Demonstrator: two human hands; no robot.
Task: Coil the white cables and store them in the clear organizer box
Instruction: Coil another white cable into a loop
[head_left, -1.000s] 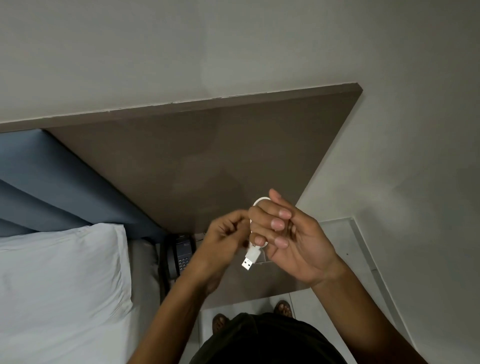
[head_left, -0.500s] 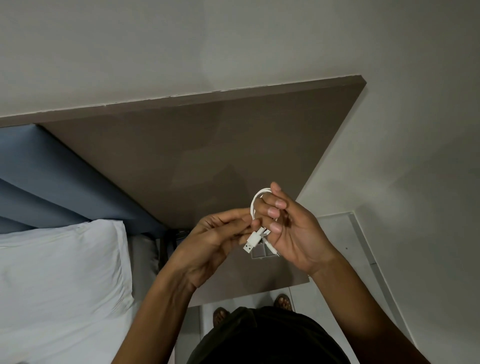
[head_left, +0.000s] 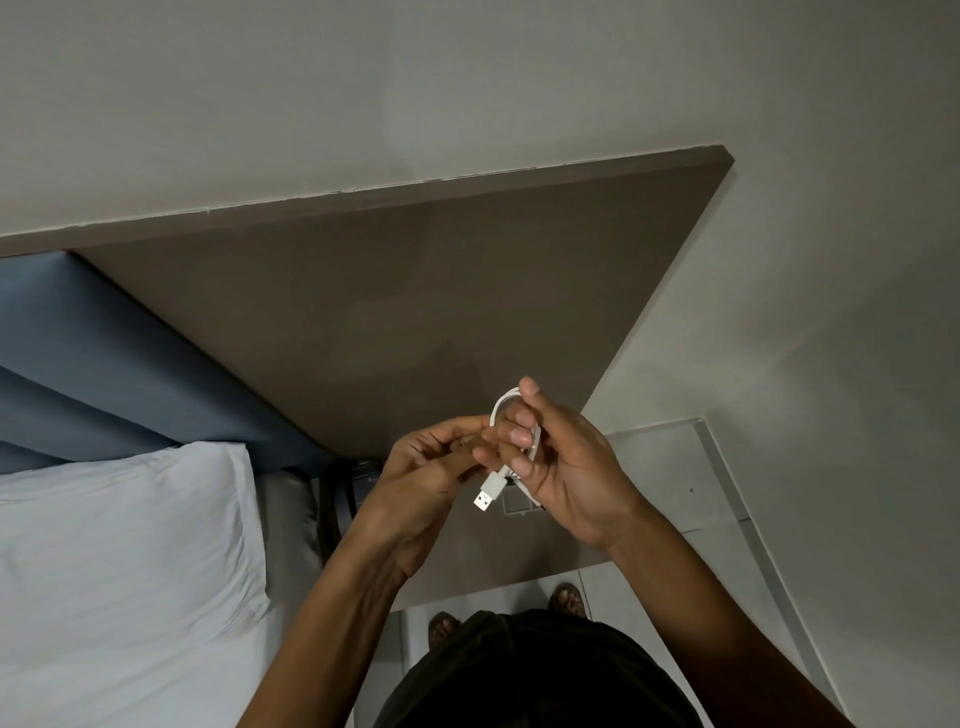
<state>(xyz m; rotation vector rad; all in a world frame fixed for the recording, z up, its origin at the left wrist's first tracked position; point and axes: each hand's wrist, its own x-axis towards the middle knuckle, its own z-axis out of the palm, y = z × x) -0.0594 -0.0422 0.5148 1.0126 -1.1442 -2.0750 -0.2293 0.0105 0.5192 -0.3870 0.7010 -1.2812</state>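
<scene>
While two hands meet, one white cable (head_left: 500, 415) loops.

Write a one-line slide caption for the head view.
Both hands, left and right, loop a white USB cable above a brown panel, its plug dangling.

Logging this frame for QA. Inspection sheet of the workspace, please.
Surface: brown panel against the wall; no work table seen.
Job's things: white cable looped, held in the air; clear organizer box nothing seen.
Clutter: dark device at the panel's foot, partly hidden.
Grippers: right hand holds the loop on its fingers; left hand pinches beside it.
Cables: USB plug dangles free below the loop.
Surroundings: white pillow, blue headboard, grey wall, tiled floor.
</scene>
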